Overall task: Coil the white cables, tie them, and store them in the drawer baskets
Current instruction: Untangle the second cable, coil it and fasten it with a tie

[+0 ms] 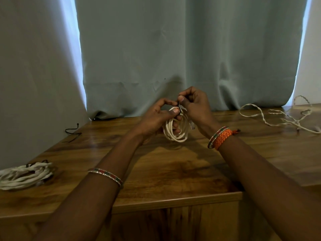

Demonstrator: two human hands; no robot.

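Note:
A coiled white cable is held upright above the middle of the wooden table. My left hand grips the coil, with fingers through its loop and the thumb pressed on its top. My right hand pinches a thin dark tie at the top of the coil. A second coiled white cable, bound with a dark tie, lies at the table's left edge. An uncoiled, kinked white cable sprawls across the far right of the table.
Loose dark ties lie at the far left of the table, near the wall. A grey-blue curtain hangs right behind the table. The table's front edge runs just below my forearms.

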